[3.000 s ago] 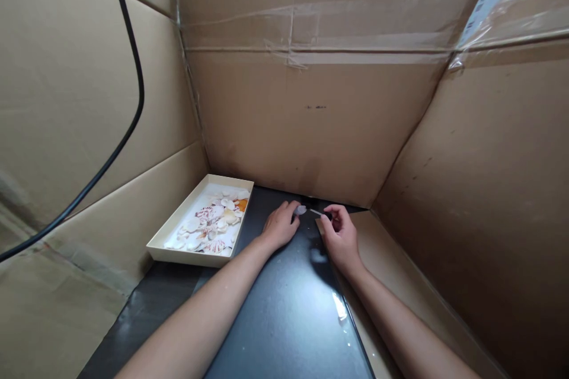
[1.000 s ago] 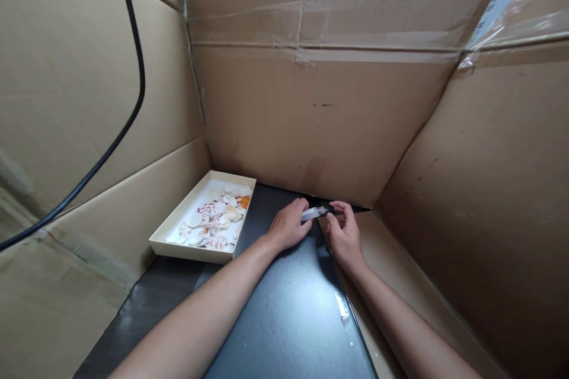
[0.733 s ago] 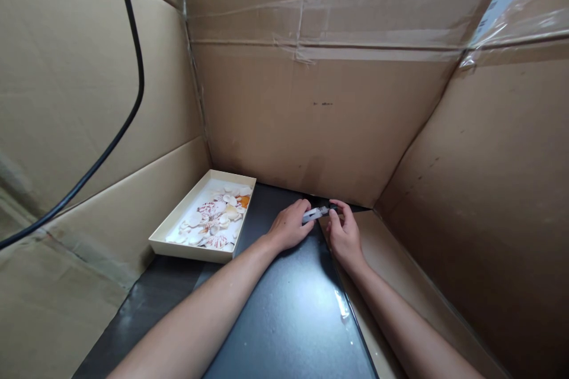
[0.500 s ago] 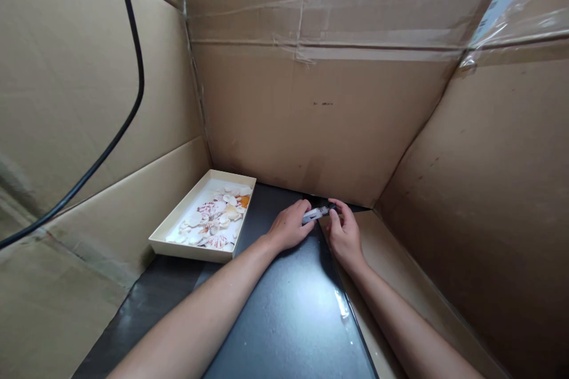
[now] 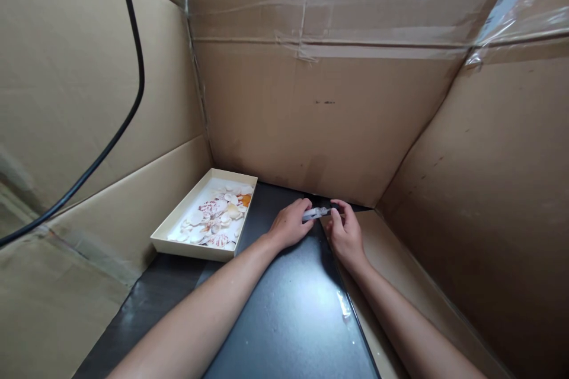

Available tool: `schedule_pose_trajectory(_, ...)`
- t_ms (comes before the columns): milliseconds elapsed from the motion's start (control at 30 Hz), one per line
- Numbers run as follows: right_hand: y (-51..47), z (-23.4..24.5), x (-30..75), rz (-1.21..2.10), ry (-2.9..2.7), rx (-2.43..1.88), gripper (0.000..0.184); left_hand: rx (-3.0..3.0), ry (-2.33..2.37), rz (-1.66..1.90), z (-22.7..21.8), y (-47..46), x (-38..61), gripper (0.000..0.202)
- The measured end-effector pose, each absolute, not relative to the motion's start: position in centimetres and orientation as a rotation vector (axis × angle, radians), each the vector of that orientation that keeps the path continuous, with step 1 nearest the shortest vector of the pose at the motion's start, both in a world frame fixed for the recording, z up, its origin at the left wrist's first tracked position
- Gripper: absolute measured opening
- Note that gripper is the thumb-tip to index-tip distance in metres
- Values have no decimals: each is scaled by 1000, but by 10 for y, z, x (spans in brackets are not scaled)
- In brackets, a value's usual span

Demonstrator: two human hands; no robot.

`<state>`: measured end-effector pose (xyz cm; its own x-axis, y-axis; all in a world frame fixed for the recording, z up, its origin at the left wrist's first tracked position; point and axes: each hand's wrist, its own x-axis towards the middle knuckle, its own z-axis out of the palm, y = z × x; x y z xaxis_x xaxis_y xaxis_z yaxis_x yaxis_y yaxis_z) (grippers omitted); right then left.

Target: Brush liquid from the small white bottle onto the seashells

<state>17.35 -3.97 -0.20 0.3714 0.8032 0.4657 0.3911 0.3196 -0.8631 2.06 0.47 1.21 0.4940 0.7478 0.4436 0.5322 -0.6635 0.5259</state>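
Near the back of the dark tabletop, my left hand (image 5: 290,224) is closed around a small whitish bottle (image 5: 315,213) that lies sideways, its narrower end pointing right. A small black cap (image 5: 335,207) sits at that narrow end, pinched between the thumb and fingers of my right hand (image 5: 345,232). Whether the cap still touches the bottle's tip I cannot tell. Part of the bottle is hidden by my left fingers. To the left of my hands stands a shallow cream tray (image 5: 192,250) with several seashells (image 5: 222,213) in it.
Brown cardboard walls (image 5: 284,112) close in the back and both sides. A black cable (image 5: 141,71) hangs along the left wall. The dark tabletop (image 5: 275,320) meets a strip of cardboard (image 5: 400,266) on the right.
My right fingers and the black cap have shifted slightly right, and a thin dark bit shows between cap and bottle. The bottle has turned a little in my left hand.
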Motion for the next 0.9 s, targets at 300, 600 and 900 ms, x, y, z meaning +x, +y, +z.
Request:
schedule_pose_trajectory(300, -46, 6, 172, 370, -1242, -1335, 37, 2383, 1081, 965, 16, 3, 19, 15)
schedule_pose_trajectory(600, -52, 16, 168, 43, -1453, -1302, 32, 2398, 1049, 972, 15, 3, 20, 12)
schedule_pose_trajectory(900, -52, 16, 167, 24, -1440, -1299, 29, 2391, 1070, 964, 17, 3, 20, 11)
